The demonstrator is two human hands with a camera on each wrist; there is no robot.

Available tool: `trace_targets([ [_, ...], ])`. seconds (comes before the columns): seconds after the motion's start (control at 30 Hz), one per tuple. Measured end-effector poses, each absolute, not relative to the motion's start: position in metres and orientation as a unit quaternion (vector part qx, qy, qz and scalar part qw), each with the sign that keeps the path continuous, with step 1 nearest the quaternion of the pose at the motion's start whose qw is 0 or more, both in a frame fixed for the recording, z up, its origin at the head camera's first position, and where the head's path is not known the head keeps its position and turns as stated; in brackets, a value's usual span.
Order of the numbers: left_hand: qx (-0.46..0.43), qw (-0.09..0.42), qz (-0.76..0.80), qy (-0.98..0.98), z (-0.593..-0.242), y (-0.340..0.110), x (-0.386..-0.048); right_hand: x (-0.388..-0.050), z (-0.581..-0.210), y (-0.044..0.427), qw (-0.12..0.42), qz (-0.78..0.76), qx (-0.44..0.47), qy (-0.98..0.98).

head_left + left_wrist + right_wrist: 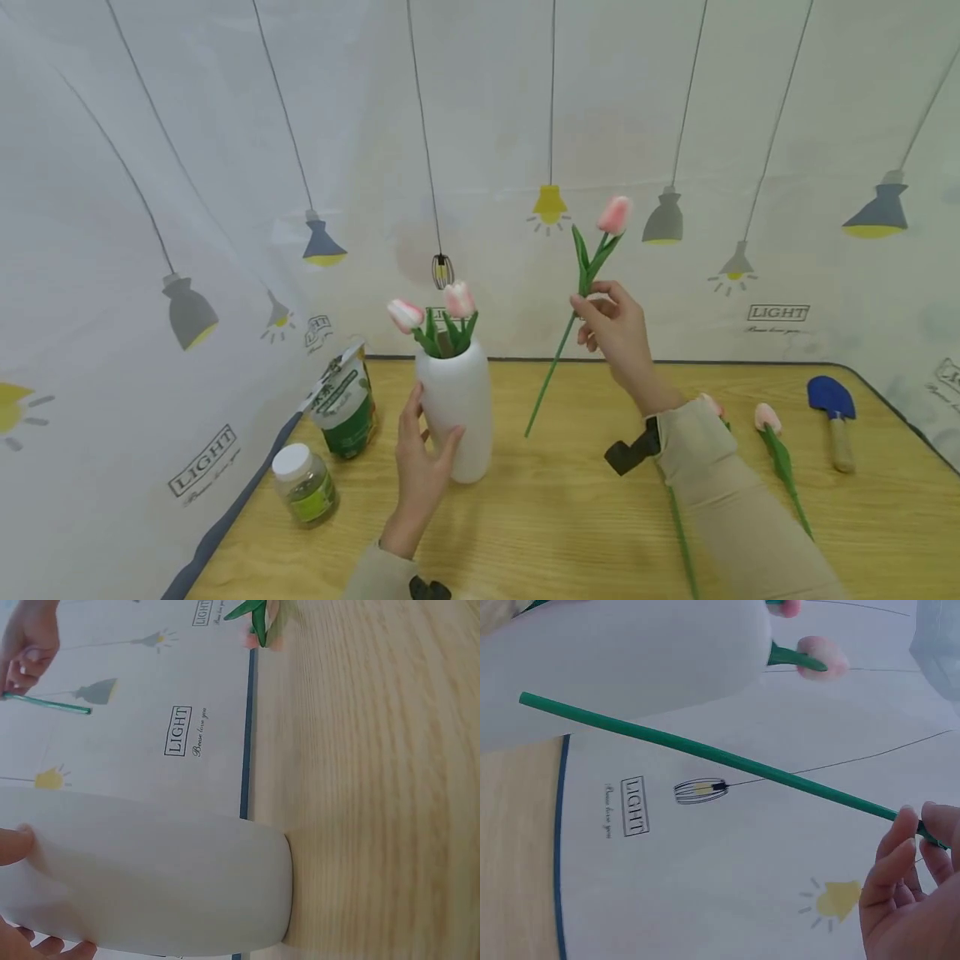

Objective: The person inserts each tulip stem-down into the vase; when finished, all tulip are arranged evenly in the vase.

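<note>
A white vase (459, 408) stands upright on the table with two pink-white tulips (459, 300) in its mouth. My left hand (423, 467) grips its lower left side, thumb in front; the left wrist view shows the thumb and fingertips around the vase (150, 877). Up to the right of the vase, my right hand (617, 333) pinches a pink tulip (615, 217) just below its leaves. Its bare green stem (705, 750) slants down toward the vase, its lower end apart from it.
A lidded jar (306, 487) and a green-and-white pouch (345, 408) stand left of the vase. Right of it lie a tulip (780, 458), another partly behind my right sleeve (735, 492), and a blue trowel (832, 400). A lamp-printed sheet (495, 100) hangs behind.
</note>
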State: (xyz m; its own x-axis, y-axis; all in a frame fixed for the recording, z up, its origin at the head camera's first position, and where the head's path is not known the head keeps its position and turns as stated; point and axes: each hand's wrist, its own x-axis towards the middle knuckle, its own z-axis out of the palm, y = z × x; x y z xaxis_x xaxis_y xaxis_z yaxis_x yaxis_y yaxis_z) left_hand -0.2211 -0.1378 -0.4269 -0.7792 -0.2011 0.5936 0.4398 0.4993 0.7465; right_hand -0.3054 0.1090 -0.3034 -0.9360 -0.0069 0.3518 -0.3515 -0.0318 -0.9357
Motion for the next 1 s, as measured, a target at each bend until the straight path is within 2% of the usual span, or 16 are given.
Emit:
trace_targets([
  [0.2,-0.073,0.330,-0.494,-0.801,-0.425,-0.138,-0.222,-0.308,-0.258,0.092,0.120,0.733,0.173,-0.647],
  [0.43,-0.079,0.331,-0.488,-0.804,-0.427,-0.139,-0.223,-0.310,-0.226,0.080,0.127,0.753,0.208,-0.611],
  [0.63,-0.076,0.335,-0.483,-0.805,-0.428,-0.139,-0.222,-0.306,-0.210,0.072,0.149,0.766,0.235,-0.579],
  [0.83,-0.067,0.318,-0.488,-0.810,-0.428,-0.138,-0.223,-0.303,-0.199,0.067,0.180,0.769,0.238,-0.566],
  [1.0,-0.064,0.320,-0.488,-0.809,-0.427,-0.138,-0.223,-0.304,-0.203,0.061,0.175,0.750,0.226,-0.596],
])
